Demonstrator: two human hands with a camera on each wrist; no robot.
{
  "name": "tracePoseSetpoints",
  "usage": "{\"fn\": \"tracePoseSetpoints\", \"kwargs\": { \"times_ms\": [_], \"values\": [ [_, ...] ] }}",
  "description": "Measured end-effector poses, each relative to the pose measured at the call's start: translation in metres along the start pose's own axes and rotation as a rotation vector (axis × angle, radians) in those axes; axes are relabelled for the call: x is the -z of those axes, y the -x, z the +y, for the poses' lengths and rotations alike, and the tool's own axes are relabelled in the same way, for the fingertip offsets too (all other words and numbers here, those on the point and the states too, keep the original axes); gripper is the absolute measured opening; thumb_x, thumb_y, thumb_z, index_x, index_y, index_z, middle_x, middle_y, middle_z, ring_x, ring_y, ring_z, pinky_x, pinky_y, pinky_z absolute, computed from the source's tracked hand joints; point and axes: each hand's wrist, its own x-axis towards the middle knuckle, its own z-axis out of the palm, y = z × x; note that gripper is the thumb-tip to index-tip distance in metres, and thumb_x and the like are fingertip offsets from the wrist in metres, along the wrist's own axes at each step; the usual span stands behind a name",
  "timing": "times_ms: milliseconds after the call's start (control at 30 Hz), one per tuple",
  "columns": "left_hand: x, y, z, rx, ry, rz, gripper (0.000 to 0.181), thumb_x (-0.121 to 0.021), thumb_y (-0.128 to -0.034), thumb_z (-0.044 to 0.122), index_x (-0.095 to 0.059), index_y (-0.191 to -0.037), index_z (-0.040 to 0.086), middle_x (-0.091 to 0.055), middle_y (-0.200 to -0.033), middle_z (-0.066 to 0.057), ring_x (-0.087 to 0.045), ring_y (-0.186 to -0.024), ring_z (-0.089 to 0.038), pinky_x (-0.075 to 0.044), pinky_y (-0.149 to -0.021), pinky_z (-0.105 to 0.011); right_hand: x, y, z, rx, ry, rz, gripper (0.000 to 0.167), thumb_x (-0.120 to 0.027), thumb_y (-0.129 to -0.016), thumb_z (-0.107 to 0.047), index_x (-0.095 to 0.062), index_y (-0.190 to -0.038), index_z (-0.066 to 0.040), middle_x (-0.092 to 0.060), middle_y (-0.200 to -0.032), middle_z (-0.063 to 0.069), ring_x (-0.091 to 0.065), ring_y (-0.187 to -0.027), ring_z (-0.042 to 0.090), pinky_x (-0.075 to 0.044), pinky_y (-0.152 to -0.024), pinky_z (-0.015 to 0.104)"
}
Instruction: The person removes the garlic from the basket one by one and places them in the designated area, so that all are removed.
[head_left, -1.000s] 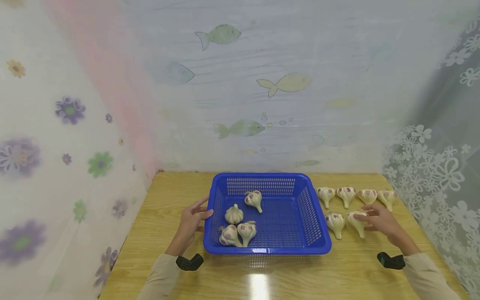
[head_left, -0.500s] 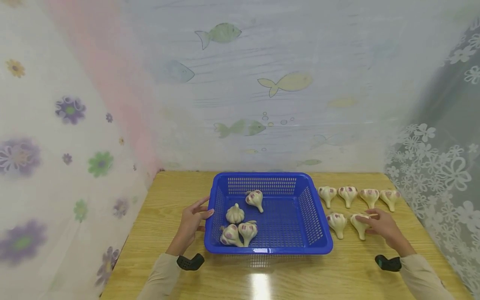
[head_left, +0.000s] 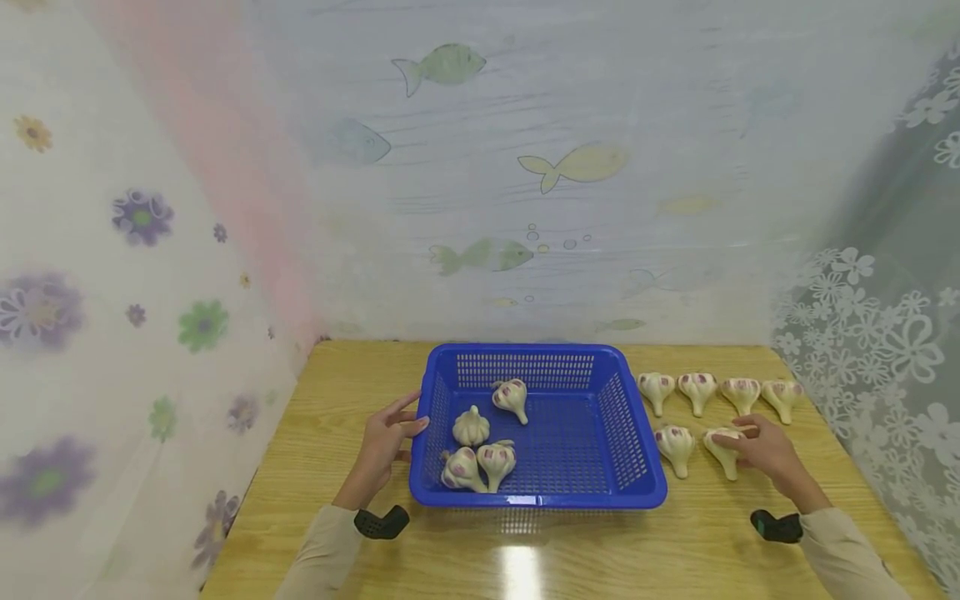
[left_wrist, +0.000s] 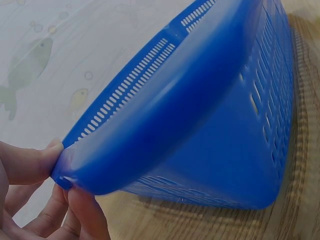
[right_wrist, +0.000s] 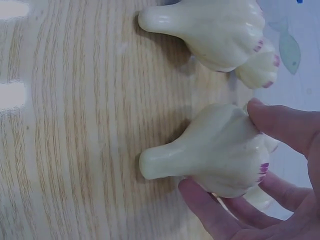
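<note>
My left hand [head_left: 382,454] pinches the left rim of a blue plastic basket [head_left: 536,502], thumb on top and fingers underneath. The left wrist view shows this grip on the rim [left_wrist: 75,170] up close. Inside the basket several garlic bulbs [head_left: 471,427] lie toward its left side. To the right of it, my right hand [head_left: 776,457] holds a whitish garlic bulb [head_left: 722,452] that rests on the table. In the right wrist view the thumb is at one side of this bulb [right_wrist: 215,150] and the fingers at the other.
Beside the held bulb lies another garlic bulb [head_left: 677,450], close to the basket's right wall. Several more bulbs [head_left: 697,392] form a row behind. The wooden table [head_left: 337,392] meets a fish-patterned curtain [head_left: 480,208] at the back.
My right hand has come around to the right side of the front bulb, which has shifted slightly right. My left hand keeps its hold on the basket, and the view has turned a little.
</note>
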Motion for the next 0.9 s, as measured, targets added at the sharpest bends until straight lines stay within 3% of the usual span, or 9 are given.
{"fn": "tracePoseSetpoints", "kwargs": {
  "times_ms": [200, 467, 700, 900],
  "values": [
    [-0.001, -0.001, 0.001, -0.002, 0.007, -0.001, 0.051, -0.069, -0.0831, 0.008, -0.058, -0.131, 0.020, -0.061, -0.112, -0.015, -0.062, -0.077, -0.021, -0.051, -0.049, -0.031, 0.002, 0.000, -0.002, 0.006, 0.032, 0.000, 0.081, -0.059, -0.092, -0.038, -0.021, -0.136, 0.020, -0.032, -0.126, 0.047, -0.057, -0.097, 0.047, -0.052, -0.078, 0.048],
    [-0.001, -0.001, 0.001, 0.001, 0.008, -0.005, 0.052, -0.069, -0.0831, 0.008, -0.057, -0.132, 0.021, -0.061, -0.112, -0.015, -0.062, -0.078, -0.021, -0.052, -0.049, -0.032, 0.013, 0.001, -0.015, 0.062, 0.156, 0.032, 0.080, -0.059, -0.092, -0.039, -0.024, -0.135, 0.018, -0.029, -0.128, 0.046, -0.037, -0.111, 0.058, -0.044, -0.079, 0.057],
    [0.000, -0.001, 0.001, 0.009, 0.003, 0.002, 0.052, -0.069, -0.0831, 0.008, -0.057, -0.132, 0.021, -0.061, -0.110, -0.014, -0.062, -0.078, -0.020, -0.052, -0.050, -0.032, 0.014, 0.002, -0.034, 0.170, 0.173, 0.071, 0.070, -0.059, -0.093, -0.034, -0.031, -0.134, 0.015, -0.035, -0.128, 0.042, -0.038, -0.112, 0.056, -0.045, -0.079, 0.057],
    [0.000, -0.001, 0.000, 0.013, 0.001, 0.006, 0.052, -0.069, -0.0831, 0.008, -0.057, -0.132, 0.021, -0.062, -0.110, -0.014, -0.062, -0.078, -0.020, -0.052, -0.051, -0.033, 0.009, 0.000, -0.059, 0.228, 0.167, 0.053, 0.069, -0.061, -0.092, -0.037, -0.036, -0.133, 0.013, -0.038, -0.128, 0.039, -0.040, -0.113, 0.055, -0.044, -0.082, 0.058]
  ]
}}
